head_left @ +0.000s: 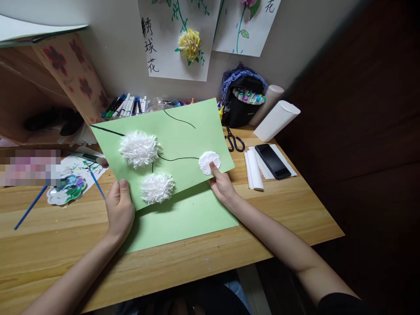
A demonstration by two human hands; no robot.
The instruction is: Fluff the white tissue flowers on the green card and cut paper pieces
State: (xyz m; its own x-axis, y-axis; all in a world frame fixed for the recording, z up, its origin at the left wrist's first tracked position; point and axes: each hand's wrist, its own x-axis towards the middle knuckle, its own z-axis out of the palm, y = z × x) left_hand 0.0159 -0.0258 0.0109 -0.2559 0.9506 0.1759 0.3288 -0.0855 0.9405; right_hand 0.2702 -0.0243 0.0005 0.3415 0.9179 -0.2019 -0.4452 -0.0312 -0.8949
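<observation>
Between my two hands a sheet of light green paper is raised and tilted above the table. Two fluffy white paper flowers are on its left half, and thin black lines run across it. My left hand grips the lower left edge, thumb on top. At the lower right edge my right hand pinches the sheet, its thumb on a flat white paper disc. A second green sheet lies on the table underneath, partly covered by the raised one. The fingers behind the sheet are hidden.
Black-handled scissors, a phone on folded white paper, and a white container are on the right. A paint palette and brushes lie left. Markers and a black pen case stand along the wall.
</observation>
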